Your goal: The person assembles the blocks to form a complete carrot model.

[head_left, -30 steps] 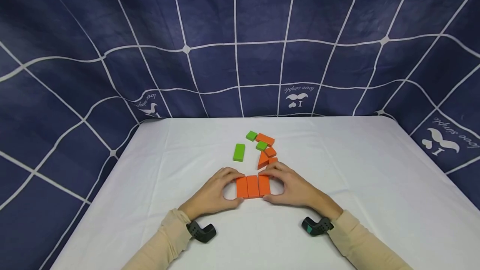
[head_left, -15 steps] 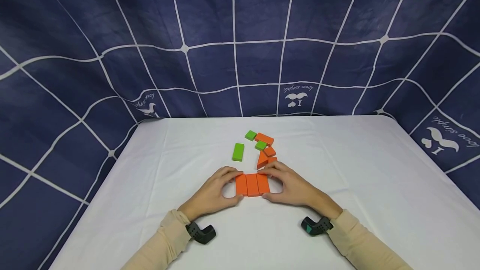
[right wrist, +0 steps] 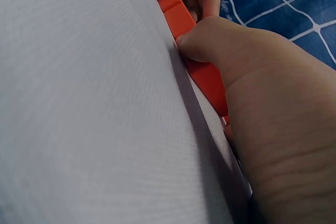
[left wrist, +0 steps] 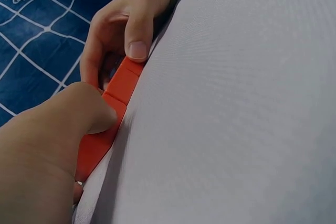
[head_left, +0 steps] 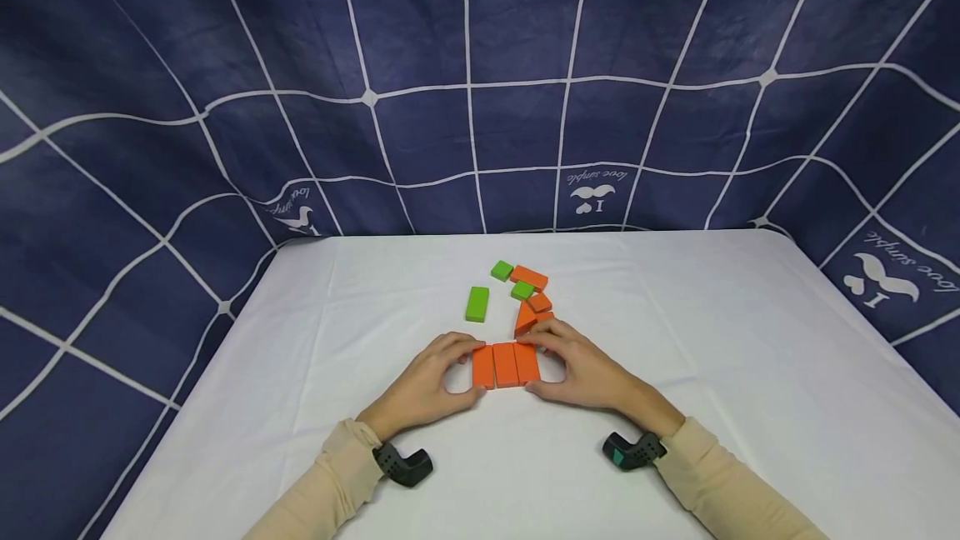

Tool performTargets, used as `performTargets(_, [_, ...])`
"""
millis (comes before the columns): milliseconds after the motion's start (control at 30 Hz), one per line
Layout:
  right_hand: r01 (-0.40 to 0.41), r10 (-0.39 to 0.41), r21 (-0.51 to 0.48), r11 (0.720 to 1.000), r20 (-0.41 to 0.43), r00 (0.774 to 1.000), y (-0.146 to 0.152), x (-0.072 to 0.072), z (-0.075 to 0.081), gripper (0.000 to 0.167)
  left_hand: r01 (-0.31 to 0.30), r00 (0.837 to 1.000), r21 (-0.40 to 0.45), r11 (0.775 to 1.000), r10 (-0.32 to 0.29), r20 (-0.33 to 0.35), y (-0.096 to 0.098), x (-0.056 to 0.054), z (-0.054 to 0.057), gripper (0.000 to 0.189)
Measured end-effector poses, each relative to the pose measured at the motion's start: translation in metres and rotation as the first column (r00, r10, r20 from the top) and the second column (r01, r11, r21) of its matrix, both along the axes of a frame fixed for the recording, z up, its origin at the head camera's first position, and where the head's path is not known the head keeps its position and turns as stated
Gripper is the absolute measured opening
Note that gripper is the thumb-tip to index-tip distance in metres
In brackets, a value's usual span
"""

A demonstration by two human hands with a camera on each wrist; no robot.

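Three orange rectangular blocks lie side by side on the white cloth in the head view: a left block [head_left: 483, 367], a middle block [head_left: 506, 366] and a right block [head_left: 527, 364]. My left hand [head_left: 422, 382] pinches the left one, thumb at its near end and fingers at its far end. On the other side, my right hand [head_left: 588, 375] holds the right block the same way. Nothing but its neighbours touches the middle block. In the left wrist view, the orange row [left wrist: 122, 85] runs between both hands, partly covered by the left thumb.
Beyond the hands lie a long green block [head_left: 477, 304], two small green blocks, an orange rectangular block [head_left: 529, 277], a small orange block [head_left: 540, 302] and an orange triangular block [head_left: 525, 318]. Another orange piece is partly hidden by the right fingers. A dark blue gridded curtain [head_left: 420, 132] hangs behind the table.
Both hands have slid the orange row slightly away from the body, closer to the orange triangular block. The grip on the two outer blocks stays the same.
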State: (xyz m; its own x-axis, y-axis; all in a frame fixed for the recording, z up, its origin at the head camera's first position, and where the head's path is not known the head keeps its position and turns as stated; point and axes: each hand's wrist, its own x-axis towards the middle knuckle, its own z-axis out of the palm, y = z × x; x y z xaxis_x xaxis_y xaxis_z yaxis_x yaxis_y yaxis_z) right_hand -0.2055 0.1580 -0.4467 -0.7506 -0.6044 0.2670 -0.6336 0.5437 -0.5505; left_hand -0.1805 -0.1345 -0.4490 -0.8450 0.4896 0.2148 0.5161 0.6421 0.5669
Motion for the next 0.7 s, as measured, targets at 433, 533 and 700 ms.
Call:
performTargets(433, [-0.004,0.004,0.000,1.000,0.001,1.000,0.0010,-0.0006,0.0007,0.058,-0.006,1.000,-0.011,1.000,0.006,-0.008,0.0013,-0.0011,-0.0001,0.057])
performTargets(533, [-0.008,0.008,-0.001,1.000,-0.004,1.000,0.0008,-0.0004,0.0013,0.060,-0.008,1.000,-0.011,1.000,0.008,-0.008,0.0013,-0.0006,-0.0004,0.057])
performTargets(700, [-0.003,0.003,-0.067,0.998,-0.002,1.000,0.0007,-0.0014,0.0003,0.058,-0.010,1.000,-0.012,1.000,0.009,-0.009,0.0015,0.0004,-0.0003,0.057])
